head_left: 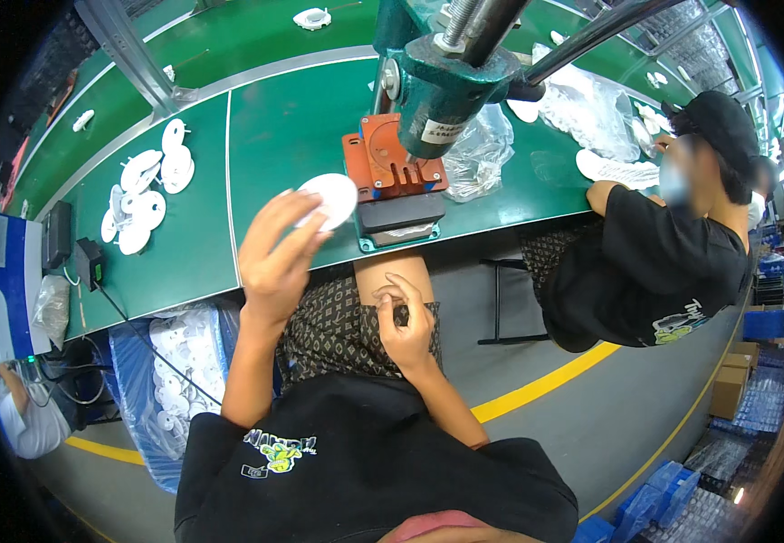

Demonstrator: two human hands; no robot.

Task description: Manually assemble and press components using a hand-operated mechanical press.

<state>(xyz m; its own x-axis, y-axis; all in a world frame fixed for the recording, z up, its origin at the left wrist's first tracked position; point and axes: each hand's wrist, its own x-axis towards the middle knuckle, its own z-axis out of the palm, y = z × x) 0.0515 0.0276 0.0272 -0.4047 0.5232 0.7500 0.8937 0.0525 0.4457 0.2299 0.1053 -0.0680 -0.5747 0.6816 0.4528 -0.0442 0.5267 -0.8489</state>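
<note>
Nearest the camera, the person's black printed shirt (338, 471) fills the lower middle, above patterned shorts (333, 326). The right hand (406, 321) rests over the bare knee, below the hand press (437, 81); its fingertips are pressed together, and whether they pinch something small cannot be told. The left hand (274, 258) is raised left of the press, fingers spread and curled around the edge of a white round disc (329, 199), which it holds just beside the press's orange fixture (392, 163) and above the green workbench (283, 127). The teal press body stands over this fixture, with a dark base plate (401, 217) at the bench's near edge. Well left of the press, a group of similar white discs (148, 195) lies on the bench. Below and left of it, a blue bin (134, 380) holds many more white parts. Right of the press lie clear plastic bags (482, 149), and beyond them a co-worker in black (654, 262) sits at the same bench.
</note>
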